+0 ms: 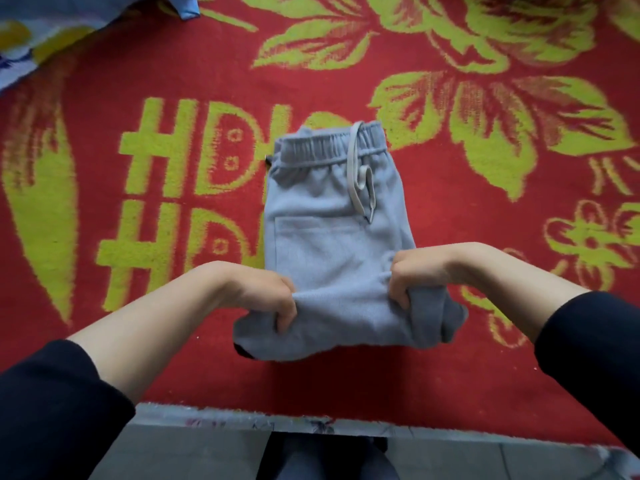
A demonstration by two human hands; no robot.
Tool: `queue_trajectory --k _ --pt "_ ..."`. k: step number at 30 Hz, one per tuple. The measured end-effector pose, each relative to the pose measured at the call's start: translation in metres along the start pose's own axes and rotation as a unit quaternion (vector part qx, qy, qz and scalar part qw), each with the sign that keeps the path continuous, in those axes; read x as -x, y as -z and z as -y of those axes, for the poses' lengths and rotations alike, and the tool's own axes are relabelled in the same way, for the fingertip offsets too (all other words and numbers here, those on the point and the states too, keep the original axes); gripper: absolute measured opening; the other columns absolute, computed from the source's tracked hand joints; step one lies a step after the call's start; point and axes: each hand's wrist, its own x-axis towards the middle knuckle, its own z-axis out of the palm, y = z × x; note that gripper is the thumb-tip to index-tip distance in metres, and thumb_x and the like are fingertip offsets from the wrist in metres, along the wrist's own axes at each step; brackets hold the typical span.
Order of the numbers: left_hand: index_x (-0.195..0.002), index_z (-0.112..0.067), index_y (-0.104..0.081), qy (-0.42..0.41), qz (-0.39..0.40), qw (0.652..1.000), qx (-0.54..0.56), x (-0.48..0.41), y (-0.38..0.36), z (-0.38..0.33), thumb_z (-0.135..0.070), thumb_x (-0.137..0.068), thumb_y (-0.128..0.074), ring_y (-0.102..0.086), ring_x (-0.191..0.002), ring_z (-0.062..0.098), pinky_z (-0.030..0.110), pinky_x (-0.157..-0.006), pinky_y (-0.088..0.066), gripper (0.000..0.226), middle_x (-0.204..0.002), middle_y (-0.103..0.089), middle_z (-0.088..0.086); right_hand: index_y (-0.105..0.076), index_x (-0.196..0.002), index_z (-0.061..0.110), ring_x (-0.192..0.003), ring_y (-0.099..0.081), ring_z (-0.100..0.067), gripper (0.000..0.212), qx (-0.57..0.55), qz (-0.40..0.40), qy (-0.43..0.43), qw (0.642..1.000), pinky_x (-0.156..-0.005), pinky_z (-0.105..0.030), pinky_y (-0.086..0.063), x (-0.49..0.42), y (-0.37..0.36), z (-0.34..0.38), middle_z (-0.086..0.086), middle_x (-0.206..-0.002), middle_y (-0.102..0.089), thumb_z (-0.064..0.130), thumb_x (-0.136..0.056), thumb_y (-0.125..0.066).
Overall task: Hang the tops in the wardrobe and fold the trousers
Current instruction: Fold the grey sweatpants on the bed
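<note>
Grips the trousers, seemingly soft, light and floppy, with left hand and right hand curled round the fold's two ends.

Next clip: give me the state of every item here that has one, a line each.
Trousers: partly folded, waistband at the far end, near end bunched.
Drawstring: lying loose across the waistband.
Left hand: grips the near end's left side.
Right hand: grips the near end's right side.
Blanket: spread flat under the trousers.
</note>
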Motion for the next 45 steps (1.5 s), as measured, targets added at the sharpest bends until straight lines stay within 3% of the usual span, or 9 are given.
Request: queue_trajectory --k 5,12,16,24,31,34,38,41,45 --pt "-0.062 -0.008 -0.063 -0.05 0.021 0.998 0.04 0.004 0.013 0.004 -0.014 -0.043 -0.058 -0.049 -0.061 0.021 0.026 -0.052 -0.033 0.021 -0.065 -0.057 0.009 -0.068 -0.052 0.012 -0.06 -0.058 -0.025 0.024 -0.14 -0.005 -0.019 0.99 -0.063 -0.034 -0.046 0.003 0.003 -0.01 -0.012 -0.062 -0.064 0.027 -0.034 -0.065" --pt "-0.077 0.0 -0.06 -0.154 -0.212 0.964 0.048 0.013 0.082 -0.006 -0.021 -0.052 -0.056 -0.042 -0.059 0.017 0.034 -0.054 -0.031 0.032 -0.064 -0.046 0.008 -0.063 -0.062 0.003 -0.061 -0.052 -0.018 0.031 -0.245 -0.2 0.056 0.947 -0.061 -0.035 -0.042 0.015 0.067 -0.009 -0.005 -0.062 -0.058 0.026 -0.042 -0.068" --pt "-0.076 -0.016 -0.064 -0.191 -0.354 0.916 -0.01 0.006 0.105 -0.019 -0.019 -0.061 -0.056 -0.056 -0.061 0.021 0.038 -0.054 -0.044 0.017 -0.065 -0.06 0.003 -0.059 -0.077 -0.008 -0.063 -0.044 -0.014 0.036 -0.218 -0.315 0.106 0.917 -0.06 -0.029 -0.035 0.003 0.094 -0.012 -0.004 -0.064 -0.049 0.022 -0.061 -0.071" --pt "-0.121 -0.028 -0.054 -0.171 -0.541 0.816 -0.114 -0.043 0.11 -0.016 -0.008 -0.073 -0.054 -0.055 -0.087 0.027 0.033 -0.07 -0.039 0.052 -0.095 -0.063 -0.002 -0.071 -0.083 0.016 -0.072 -0.058 -0.016 0.009 -0.11 -0.526 0.134 0.833 -0.06 -0.026 -0.042 -0.034 0.096 -0.009 0.002 -0.071 -0.065 0.014 -0.075 -0.067" --pt "-0.112 -0.024 -0.055 -0.175 -0.623 0.742 -0.176 -0.073 0.119 -0.005 -0.015 -0.069 -0.045 -0.059 -0.089 0.023 0.04 -0.077 -0.037 0.044 -0.091 -0.062 -0.001 -0.07 -0.088 0.017 -0.077 -0.055 -0.017 0.011 -0.094 -0.587 0.148 0.79 -0.07 -0.031 -0.042 -0.049 0.105 -0.004 0.009 -0.073 -0.057 0.01 -0.081 -0.065" --pt "-0.118 -0.019 -0.055 -0.127 -0.609 0.751 -0.22 -0.08 0.129 -0.012 -0.01 -0.074 -0.05 -0.055 -0.101 0.025 0.047 -0.089 -0.035 0.046 -0.102 -0.058 0.003 -0.069 -0.097 0.019 -0.089 -0.053 -0.019 0.014 -0.038 -0.562 0.119 0.818 -0.083 -0.035 -0.04 -0.057 0.114 -0.001 0.009 -0.079 -0.059 0.016 -0.085 -0.062" --pt "-0.146 -0.012 -0.028 -0.131 -0.5 0.807 -0.286 -0.093 0.134 -0.023 0.0 -0.085 -0.043 -0.023 -0.141 0.028 0.045 -0.115 -0.011 0.064 -0.148 -0.03 0.015 -0.058 -0.127 0.021 -0.129 -0.043 -0.018 0.044 0.043 -0.47 0.118 0.874 -0.104 -0.042 -0.032 -0.065 0.12 0.007 0.003 -0.134 -0.056 0.021 -0.082 -0.056" --pt "-0.153 -0.015 -0.005 -0.131 -0.402 0.881 -0.212 -0.103 0.135 -0.025 -0.016 -0.095 -0.03 0.0 -0.147 0.017 0.035 -0.118 0.004 0.063 -0.16 -0.003 0.004 -0.051 -0.133 0.022 -0.132 -0.042 -0.022 0.051 -0.013 -0.396 0.104 0.912 -0.107 -0.045 -0.034 -0.07 0.123 0.006 -0.001 -0.138 -0.052 0.021 -0.082 -0.056" --pt "-0.153 -0.017 -0.008 -0.107 -0.354 0.921 -0.12 -0.113 0.15 -0.026 -0.03 -0.097 -0.031 -0.004 -0.147 0.016 0.034 -0.119 -0.003 0.062 -0.16 -0.002 0.004 -0.029 -0.149 0.021 -0.141 -0.029 -0.016 0.071 -0.092 -0.314 0.08 0.941 -0.111 -0.029 -0.024 -0.077 0.131 0.005 0.003 -0.155 -0.031 0.019 -0.084 -0.058"
